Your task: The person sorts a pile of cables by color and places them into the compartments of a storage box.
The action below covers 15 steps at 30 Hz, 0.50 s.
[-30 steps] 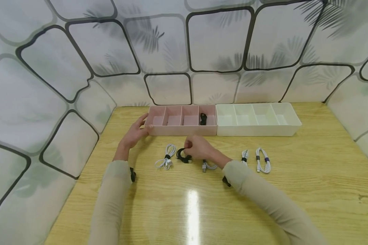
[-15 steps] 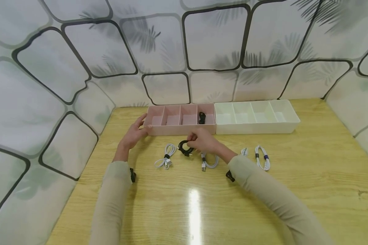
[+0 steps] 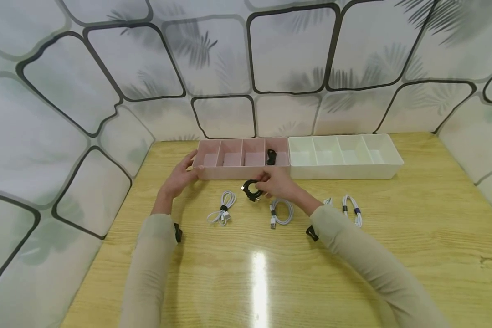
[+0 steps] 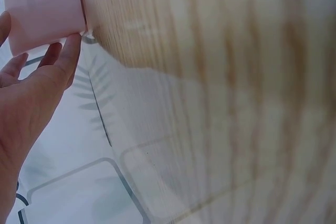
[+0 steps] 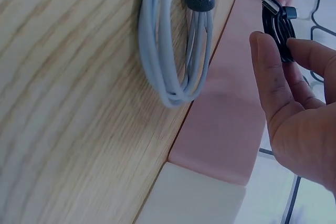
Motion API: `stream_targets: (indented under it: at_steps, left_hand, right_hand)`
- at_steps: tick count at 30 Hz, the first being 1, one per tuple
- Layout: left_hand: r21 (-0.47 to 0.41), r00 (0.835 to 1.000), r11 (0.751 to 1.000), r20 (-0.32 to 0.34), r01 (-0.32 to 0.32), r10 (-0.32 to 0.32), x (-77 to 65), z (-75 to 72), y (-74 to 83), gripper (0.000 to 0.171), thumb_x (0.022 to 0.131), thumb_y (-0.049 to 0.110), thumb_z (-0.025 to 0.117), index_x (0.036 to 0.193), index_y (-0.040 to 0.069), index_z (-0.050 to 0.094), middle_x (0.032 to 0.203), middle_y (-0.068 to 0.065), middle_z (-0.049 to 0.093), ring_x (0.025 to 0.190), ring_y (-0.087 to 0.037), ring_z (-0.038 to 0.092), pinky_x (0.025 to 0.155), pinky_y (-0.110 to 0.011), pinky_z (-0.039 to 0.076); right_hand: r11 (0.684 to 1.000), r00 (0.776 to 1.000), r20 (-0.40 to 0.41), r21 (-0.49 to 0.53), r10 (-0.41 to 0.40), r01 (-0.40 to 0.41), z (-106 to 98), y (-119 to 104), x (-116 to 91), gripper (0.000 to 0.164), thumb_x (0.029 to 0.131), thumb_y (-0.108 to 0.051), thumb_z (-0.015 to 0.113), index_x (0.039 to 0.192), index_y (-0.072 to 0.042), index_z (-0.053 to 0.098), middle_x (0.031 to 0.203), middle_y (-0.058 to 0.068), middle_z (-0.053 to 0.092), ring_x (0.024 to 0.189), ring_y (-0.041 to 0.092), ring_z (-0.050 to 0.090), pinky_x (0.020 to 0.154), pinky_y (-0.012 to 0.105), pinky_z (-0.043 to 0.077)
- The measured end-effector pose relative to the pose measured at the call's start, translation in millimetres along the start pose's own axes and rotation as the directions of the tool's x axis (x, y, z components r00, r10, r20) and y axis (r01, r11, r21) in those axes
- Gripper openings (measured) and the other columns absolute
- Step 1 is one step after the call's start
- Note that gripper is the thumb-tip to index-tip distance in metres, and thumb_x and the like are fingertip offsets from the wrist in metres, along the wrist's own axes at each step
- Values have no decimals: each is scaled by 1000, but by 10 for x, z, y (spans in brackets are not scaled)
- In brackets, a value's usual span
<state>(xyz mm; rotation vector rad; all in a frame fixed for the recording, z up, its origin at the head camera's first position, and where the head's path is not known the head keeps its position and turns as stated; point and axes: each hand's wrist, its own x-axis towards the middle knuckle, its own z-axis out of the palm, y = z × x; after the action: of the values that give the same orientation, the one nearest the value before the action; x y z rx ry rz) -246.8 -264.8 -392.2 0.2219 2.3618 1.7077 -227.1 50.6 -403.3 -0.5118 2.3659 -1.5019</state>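
Note:
My right hand (image 3: 279, 182) pinches a coiled black USB cable (image 3: 252, 190) between thumb and fingers, in front of the pink divided box (image 3: 238, 173). The right wrist view shows the cable (image 5: 278, 27) in my fingertips, its metal plug pointing up. My left hand (image 3: 178, 181) holds the left end of the pink box, thumb at its front, fingers along its end. The left wrist view shows these fingers (image 4: 65, 59) against the pink wall (image 4: 44, 14). A black cable (image 3: 272, 157) lies in the box's rightmost compartment.
A white divided box (image 3: 346, 172) stands against the pink box's right end. White bundled cables lie on the wooden table (image 3: 213, 273): one (image 3: 223, 208) at left, one (image 3: 283, 212) below my right hand, others (image 3: 353, 210) at right. A patterned wall covering (image 3: 221, 116) rises behind.
My right hand has lifted the black cable and moved it up and rightward toward the pink box, uncovering the white cable below. My left hand stays on the box's end.

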Motion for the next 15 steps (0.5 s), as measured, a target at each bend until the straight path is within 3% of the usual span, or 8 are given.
stream_targets:
  at_steps: [9,15]
  left_hand:
    - [-7,1000,1000,-3,7,-7,10,-11,1,69,102,7,52,159,3,13,154,-37,21,136,-51,33,109,-62,33]
    - [-17,1000,1000,-11,2,-2,88,-32,-153,70,103,10,52,160,8,13,156,-33,22,137,-49,33,110,-60,33]
  right_hand:
    - [999,998,-50,34,33,-31,-98,9,18,20,93,-5,66,109,7,64,97,19,67,81,40,70,69,43,60]
    - [997,996,-75,58,46,-42,-160,-6,20,24,95,-8,67,113,8,63,102,22,67,85,42,70,71,42,60]
